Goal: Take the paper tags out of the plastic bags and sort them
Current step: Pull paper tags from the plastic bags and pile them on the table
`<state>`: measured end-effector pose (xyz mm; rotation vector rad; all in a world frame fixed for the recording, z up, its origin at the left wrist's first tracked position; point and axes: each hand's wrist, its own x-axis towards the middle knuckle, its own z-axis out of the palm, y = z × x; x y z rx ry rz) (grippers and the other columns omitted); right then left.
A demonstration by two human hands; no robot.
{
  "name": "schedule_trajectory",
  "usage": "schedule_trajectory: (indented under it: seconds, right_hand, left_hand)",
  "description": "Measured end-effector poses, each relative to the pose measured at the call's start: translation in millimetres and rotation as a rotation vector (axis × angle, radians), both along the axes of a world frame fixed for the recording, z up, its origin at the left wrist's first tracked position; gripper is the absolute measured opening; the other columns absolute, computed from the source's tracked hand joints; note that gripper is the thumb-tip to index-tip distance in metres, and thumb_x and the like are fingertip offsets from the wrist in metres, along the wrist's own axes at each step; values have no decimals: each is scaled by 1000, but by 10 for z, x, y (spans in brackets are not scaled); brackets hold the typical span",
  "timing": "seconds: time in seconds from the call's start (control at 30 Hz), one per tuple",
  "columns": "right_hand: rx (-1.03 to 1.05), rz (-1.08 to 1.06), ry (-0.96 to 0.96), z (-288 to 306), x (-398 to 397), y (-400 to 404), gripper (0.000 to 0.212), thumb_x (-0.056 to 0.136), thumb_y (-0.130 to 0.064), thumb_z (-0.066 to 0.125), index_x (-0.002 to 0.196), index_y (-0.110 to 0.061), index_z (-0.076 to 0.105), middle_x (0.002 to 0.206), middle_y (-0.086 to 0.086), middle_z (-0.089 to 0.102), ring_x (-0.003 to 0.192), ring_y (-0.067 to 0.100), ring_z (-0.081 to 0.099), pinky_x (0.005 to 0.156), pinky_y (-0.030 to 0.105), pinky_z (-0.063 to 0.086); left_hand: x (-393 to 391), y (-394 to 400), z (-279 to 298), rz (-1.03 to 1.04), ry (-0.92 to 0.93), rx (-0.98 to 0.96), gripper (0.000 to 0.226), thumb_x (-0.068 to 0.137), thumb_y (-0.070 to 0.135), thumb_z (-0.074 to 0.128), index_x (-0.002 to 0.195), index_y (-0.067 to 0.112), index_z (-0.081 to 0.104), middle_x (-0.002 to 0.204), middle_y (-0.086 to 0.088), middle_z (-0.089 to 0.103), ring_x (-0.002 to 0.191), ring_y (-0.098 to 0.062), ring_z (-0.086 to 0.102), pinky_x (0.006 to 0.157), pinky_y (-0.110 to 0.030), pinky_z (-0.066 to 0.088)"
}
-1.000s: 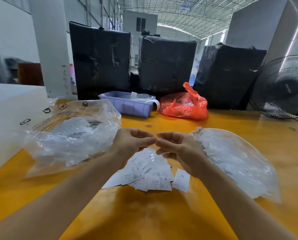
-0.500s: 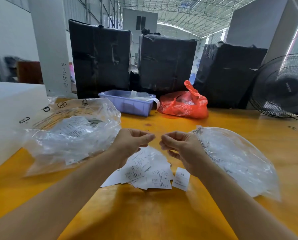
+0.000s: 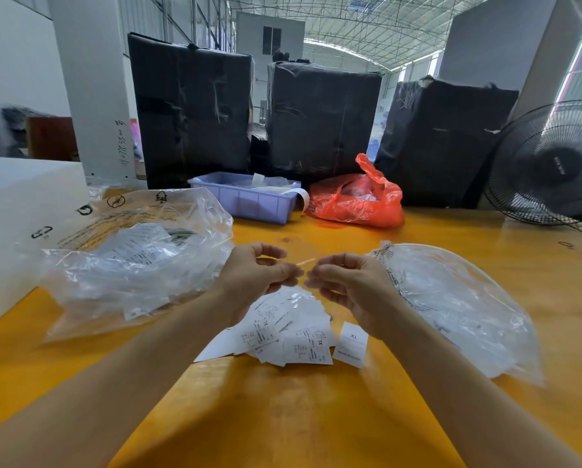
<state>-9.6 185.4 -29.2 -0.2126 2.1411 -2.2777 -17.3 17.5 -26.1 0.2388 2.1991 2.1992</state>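
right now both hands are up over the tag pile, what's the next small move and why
Probably lower the right hand to pick one loose tag, such as the XL tag lying apart from the pile of tags. Both hands hover above it; the left hand seems to pinch a thin pale strip, too small to identify.

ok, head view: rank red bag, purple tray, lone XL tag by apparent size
1. Red bag and purple tray: look about alike, so unranked.
2. XL tag: clearly smallest, though nearest the camera.
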Motion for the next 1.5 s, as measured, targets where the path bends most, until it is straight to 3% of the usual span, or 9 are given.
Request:
schedule_trajectory:
  seconds: [0.2, 0.4, 0.57, 0.73, 0.97, 1.13, 1.23, 1.4, 1.5]
  right_hand:
    - [531, -3, 410, 15, 34, 32, 12, 82, 3, 66, 86, -9, 71, 70, 0, 66, 58, 4, 59, 60, 17, 50]
    - [689, -94, 340, 174, 5, 100, 14, 81, -3, 70, 95, -5, 65, 79, 8, 68, 57, 10, 63, 51, 20, 53]
    - [1260, 197, -65, 232, -1, 434, 33, 70, -9, 81, 89, -28, 62, 94, -2, 63, 74, 14, 65, 54, 18, 50]
    - [1392, 359, -76, 99, -50, 404, 49, 65, -26, 86, 100, -47, 59, 111, -15, 49, 101, 12, 53, 84, 31, 51]
    - [1495, 342, -25, 72, -62, 416, 33, 59, -35, 87, 77, -35, 60, 101, -11, 60, 91, 12, 56, 75, 31, 50]
    - [1475, 395, -88, 129, -28, 411, 35, 62, -36, 86, 85, -33, 59, 80, -18, 57, 75, 3, 53, 65, 22, 45]
    - [1381, 307, 26, 198, -8, 460, 21, 70, -34, 81, 66, -25, 62, 62, -12, 56, 60, 3, 48, 55, 22, 36]
    - [440, 61, 115, 286, 11, 431, 9, 82, -22, 69, 76, -19, 74, 81, -2, 73, 73, 5, 63, 68, 22, 45]
    - [177, -59, 166, 251, -9, 335, 13, 70, -31, 71, 80, -22, 75, 79, -5, 74, 70, 3, 66, 63, 16, 48]
  left_hand:
    - [49, 34, -35, -86, 177, -476, 76, 59, 24, 88, 121, 27, 45, 103, 8, 63, 95, -5, 60, 74, -19, 50]
    - [33, 57, -109, -23, 225, -404, 11, 70, 6, 81, 75, 11, 73, 70, -10, 72, 60, -13, 64, 66, -29, 55]
    - [-21, 1, -152, 7, 115, -317, 10, 73, 10, 79, 75, 14, 70, 63, -2, 72, 50, -6, 63, 48, -12, 45]
    - [-26, 32, -164, -3, 91, -252, 6, 79, 7, 73, 75, 10, 69, 63, -2, 72, 49, -6, 62, 46, -11, 44]
    - [2, 35, -147, -27, 6, -224, 19, 72, -10, 73, 74, 8, 70, 64, -1, 70, 49, -2, 62, 45, -10, 43]
    - [-9, 36, -154, -24, -23, -219, 10, 73, 5, 77, 73, 13, 71, 61, 2, 70, 50, -2, 60, 49, -13, 46]
    - [-15, 43, -153, -18, -46, -161, 7, 80, 16, 72, 75, 13, 70, 64, 4, 72, 48, 0, 57, 50, -13, 46]
    - [0, 42, -122, -24, -82, -109, 6, 76, 17, 75, 74, 13, 70, 67, 4, 72, 56, -3, 61, 54, -15, 46]
    - [12, 28, -105, -54, -72, -123, 6, 75, 15, 75, 79, 11, 71, 75, 1, 74, 64, -6, 67, 60, -18, 47]
